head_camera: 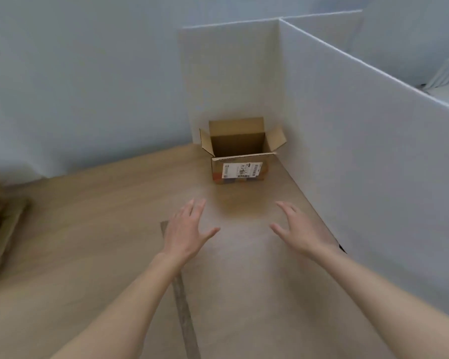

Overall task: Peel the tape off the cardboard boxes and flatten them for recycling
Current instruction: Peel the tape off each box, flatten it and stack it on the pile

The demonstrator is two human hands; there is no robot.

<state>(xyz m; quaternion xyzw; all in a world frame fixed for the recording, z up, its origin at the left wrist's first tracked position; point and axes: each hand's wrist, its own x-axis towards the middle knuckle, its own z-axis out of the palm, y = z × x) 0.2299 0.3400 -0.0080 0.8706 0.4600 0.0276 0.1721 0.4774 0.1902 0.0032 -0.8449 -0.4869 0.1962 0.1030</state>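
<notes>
**Two empty hands reach for the box**

The fingers [192, 207] of the left hand [187, 231] are straight and spread. They hold nothing. The right hand [300, 230] is the same, with its fingers apart and nothing in them. Both hands hover above the table [88, 229], palms down, with a gap between them.

The box [237, 154] is straight ahead of the fingers, farther up the table. It stands upright in the corner made by the white boards [347, 125]. Its right side is just beside the long board. Its top flaps are open, and it looks empty inside. A white label [242, 170] is on the side that faces the hands. A thin strip of tape [241, 156] seems to run along the top edge of that side, but it is too small to be sure.

The box lines up with the gap between the two hands, so both hands look about as near. Its longer side runs left to right. I think the next move is to reach forward with both hands and take it by its two short ends.

A gray ruler [182, 301] lies on the table under the left arm. Some flat cardboard [0, 229] lies far to the left.
</notes>
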